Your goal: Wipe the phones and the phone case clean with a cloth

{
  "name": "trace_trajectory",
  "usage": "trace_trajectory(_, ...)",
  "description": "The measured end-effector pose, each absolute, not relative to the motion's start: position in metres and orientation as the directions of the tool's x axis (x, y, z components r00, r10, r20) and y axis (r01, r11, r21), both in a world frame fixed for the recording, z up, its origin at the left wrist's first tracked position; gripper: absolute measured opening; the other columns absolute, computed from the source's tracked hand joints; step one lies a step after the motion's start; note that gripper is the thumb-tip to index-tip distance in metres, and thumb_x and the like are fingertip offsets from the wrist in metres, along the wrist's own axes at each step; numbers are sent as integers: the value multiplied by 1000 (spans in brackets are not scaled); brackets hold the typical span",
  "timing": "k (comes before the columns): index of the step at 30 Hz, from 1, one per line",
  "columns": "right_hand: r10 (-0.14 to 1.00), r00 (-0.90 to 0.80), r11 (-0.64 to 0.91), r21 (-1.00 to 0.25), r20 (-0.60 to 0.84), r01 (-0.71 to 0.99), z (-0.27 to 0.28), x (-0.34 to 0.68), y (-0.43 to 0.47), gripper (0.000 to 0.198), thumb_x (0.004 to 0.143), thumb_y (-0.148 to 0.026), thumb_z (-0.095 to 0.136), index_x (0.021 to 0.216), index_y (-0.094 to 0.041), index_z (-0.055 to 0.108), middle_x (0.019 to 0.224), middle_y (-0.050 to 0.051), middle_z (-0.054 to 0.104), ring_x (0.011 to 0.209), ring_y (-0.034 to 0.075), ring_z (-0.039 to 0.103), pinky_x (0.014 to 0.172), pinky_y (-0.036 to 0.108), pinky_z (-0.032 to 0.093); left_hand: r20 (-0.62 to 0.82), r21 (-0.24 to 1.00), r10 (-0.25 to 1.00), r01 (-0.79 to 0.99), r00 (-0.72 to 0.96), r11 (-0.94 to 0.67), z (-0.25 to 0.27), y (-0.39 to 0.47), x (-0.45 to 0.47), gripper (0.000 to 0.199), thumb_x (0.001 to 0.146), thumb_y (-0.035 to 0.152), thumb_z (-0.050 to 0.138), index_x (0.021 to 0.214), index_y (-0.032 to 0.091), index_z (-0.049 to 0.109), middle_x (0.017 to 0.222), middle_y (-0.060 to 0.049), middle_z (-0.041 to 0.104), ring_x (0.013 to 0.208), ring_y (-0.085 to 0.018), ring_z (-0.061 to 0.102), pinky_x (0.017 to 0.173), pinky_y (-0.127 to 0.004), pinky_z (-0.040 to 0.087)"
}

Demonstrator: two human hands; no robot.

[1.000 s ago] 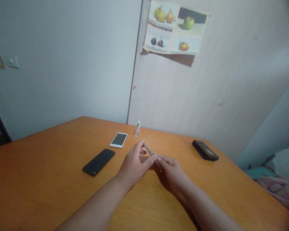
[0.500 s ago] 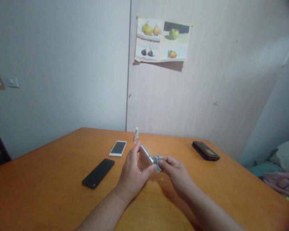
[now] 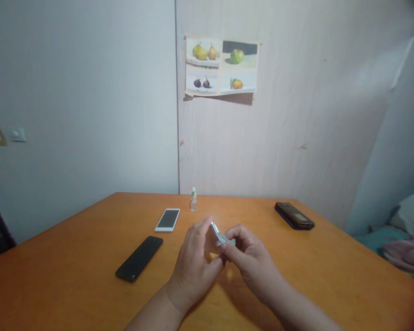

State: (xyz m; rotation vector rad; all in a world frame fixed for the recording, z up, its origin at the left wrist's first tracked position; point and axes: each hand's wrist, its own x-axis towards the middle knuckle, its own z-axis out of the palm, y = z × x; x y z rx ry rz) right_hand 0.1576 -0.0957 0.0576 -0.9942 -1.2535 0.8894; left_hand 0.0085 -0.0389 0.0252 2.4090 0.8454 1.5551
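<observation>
My left hand (image 3: 191,259) is closed around a phone (image 3: 215,227), seen nearly edge-on above the table, with fingers on its far side and the thumb at its near end. Most of the phone is hidden by that hand and by a crumpled pale grey cloth (image 3: 223,240). Pinched between the thumb and fingers of my right hand (image 3: 253,262), the cloth presses against the phone's right edge. Both thumbs nearly meet. Left of my hands lie a black phone (image 3: 140,258) and, farther back, a white phone (image 3: 167,220) with a dark screen.
A small clear bottle (image 3: 193,202) stands upright toward the back of the orange wooden table (image 3: 72,257). Stacked dark phones or cases (image 3: 294,216) lie at the right rear. Behind the table is a wall with a fruit print (image 3: 221,66). Bedding (image 3: 407,248) shows at far right.
The phone has turned, so less of its face shows. My right hand has moved slightly left, bringing the cloth further over the phone's edge. The camera view has shifted slightly.
</observation>
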Motion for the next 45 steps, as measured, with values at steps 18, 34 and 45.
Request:
trace_trajectory(18, 989, -67, 123, -981, 134, -151, 73, 171, -98, 27, 71, -28, 79, 76, -18, 55, 65, -3, 59, 59, 10, 50, 58, 23, 36, 795, 376, 513, 402, 323, -835, 28, -40, 6, 76, 78, 17, 68, 145, 23, 34, 139, -14, 50, 130, -30, 49, 108, -51, 43)
trace_trajectory(34, 987, -95, 117, -988, 127, -104, 69, 173, -97, 31, 71, -34, 80, 77, -19, 53, 62, -3, 62, 54, 11, 52, 53, 23, 40, 782, 392, 531, 407, 325, -825, 27, -42, 7, 74, 80, 22, 69, 144, 25, 33, 139, -14, 50, 129, -31, 50, 106, -53, 45)
trace_trajectory(45, 978, 11, 208, -963, 209, -169, 70, 178, -91, 35, 74, -42, 80, 78, -19, 53, 66, -4, 59, 59, 10, 53, 56, 23, 39, 763, 312, 420, 289, 492, -905, 24, -51, 16, 78, 78, 13, 64, 147, 24, 30, 141, -13, 51, 131, -28, 48, 110, -50, 42)
